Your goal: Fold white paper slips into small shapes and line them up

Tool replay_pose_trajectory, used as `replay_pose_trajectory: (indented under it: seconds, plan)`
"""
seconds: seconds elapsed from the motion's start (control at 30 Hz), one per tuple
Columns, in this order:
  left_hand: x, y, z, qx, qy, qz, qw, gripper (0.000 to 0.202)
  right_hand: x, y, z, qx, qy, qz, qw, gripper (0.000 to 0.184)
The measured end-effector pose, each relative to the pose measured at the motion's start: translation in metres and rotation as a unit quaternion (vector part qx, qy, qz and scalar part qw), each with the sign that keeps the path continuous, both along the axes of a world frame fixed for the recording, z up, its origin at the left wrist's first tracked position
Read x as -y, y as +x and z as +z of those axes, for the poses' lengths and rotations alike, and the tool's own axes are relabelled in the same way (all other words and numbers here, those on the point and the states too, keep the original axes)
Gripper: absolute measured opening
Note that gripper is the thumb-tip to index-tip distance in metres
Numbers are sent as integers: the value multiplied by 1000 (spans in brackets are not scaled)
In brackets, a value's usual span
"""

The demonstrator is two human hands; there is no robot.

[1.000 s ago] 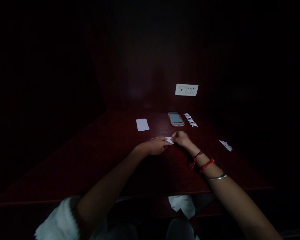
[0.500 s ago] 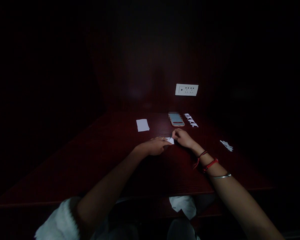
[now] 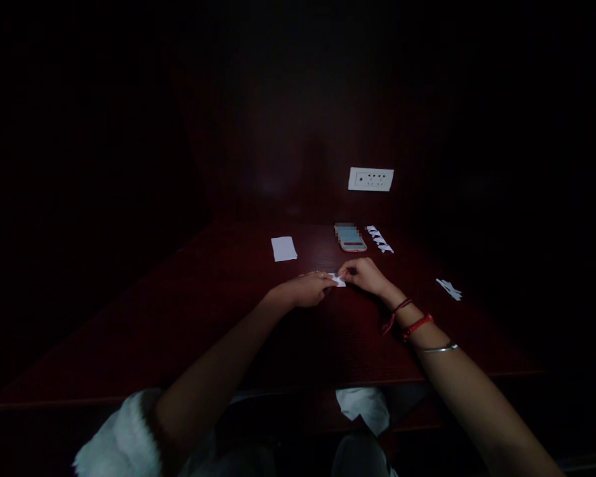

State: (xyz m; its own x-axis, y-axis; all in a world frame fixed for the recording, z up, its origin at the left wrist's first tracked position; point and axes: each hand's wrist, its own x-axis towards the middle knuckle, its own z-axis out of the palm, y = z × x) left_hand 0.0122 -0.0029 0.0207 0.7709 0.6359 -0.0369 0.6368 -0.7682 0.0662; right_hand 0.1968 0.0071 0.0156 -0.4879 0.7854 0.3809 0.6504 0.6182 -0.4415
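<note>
A small piece of white paper [image 3: 340,281] lies on the dark red table [image 3: 189,318] between my two hands. My left hand [image 3: 312,289], with a ring on one finger, presses on its left part and covers some of it. The fingers of my right hand [image 3: 361,273] are pinched together at the paper's right upper edge. Several folded white paper pieces [image 3: 379,239] lie in a row beyond my right hand, beside a phone [image 3: 351,238]. A stack of white paper sheets [image 3: 283,248] rests beyond my left hand.
Thin white paper strips [image 3: 449,289] lie in a small pile at the right of the table. A white power socket [image 3: 371,179] is on the back wall. Something white and crumpled [image 3: 365,407] hangs below the table's front edge.
My right hand has moved slightly left and down onto the paper, its fingertips closer to my left hand. My left hand stays nearly in place on the paper.
</note>
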Motion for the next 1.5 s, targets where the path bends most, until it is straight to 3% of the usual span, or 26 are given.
replay_pose_trajectory:
  seconds: [0.37, 0.7, 0.9, 1.23, 1.5]
  plan:
    - [1, -1, 1, 7, 6, -3, 1000, 43, -3, 11, 2, 53, -3, 69, 996, 15]
    - [4, 0, 4, 15, 23, 4, 1000, 43, 0, 10, 5, 58, -28, 69, 996, 15]
    - [0, 0, 1, 25, 25, -8, 999, 43, 1, 11, 3, 55, -46, 17, 997, 20]
    - [-6, -5, -2, 33, 19, -26, 999, 46, 3, 10, 5, 54, -21, 47, 997, 19]
    - [-3, -3, 1, 12, 14, 21, 1000, 44, 5, 9, 5, 78, -4, 72, 994, 17]
